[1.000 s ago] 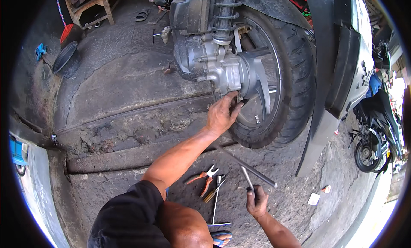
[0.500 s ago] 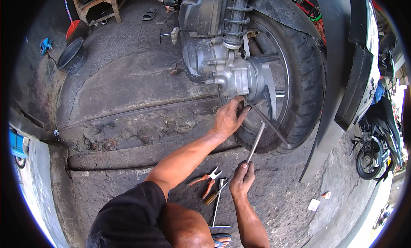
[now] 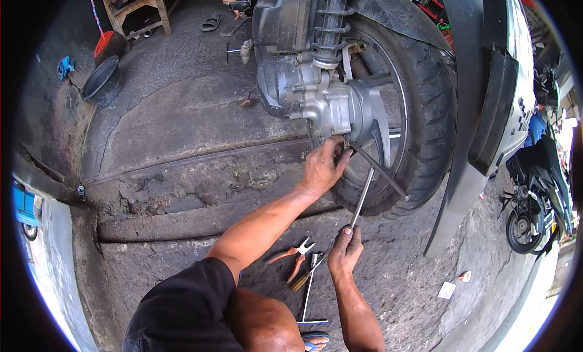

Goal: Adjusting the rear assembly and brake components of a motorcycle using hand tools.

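My left hand [image 3: 325,165] is closed, its fingertips bunched at the underside of the silver gear case [image 3: 331,112] beside the scooter's rear wheel [image 3: 434,121]. Whatever those fingers pinch is hidden. A dark bar [image 3: 388,181] slants from beside its thumb across the wheel rim and tyre. Lower down, my right hand [image 3: 345,252] grips the near end of a slim silver metal rod [image 3: 362,197]. The rod's far end meets the dark bar around its middle, making a T shape; whether the two are joined, I cannot tell.
Orange-handled pliers [image 3: 297,255], a screwdriver [image 3: 300,281] and a T-handle wrench [image 3: 308,300] lie by my foot. A dark panel [image 3: 467,133] stands right of the wheel. Back left are a black basin [image 3: 102,80] and wooden chair [image 3: 141,15]; another person's hand [image 3: 237,13] shows at the far side.
The dark bar's lower end has swung slightly up and left. The rod has shifted a little with it. My left hand stays by the gear case, and my right hand keeps its grip.
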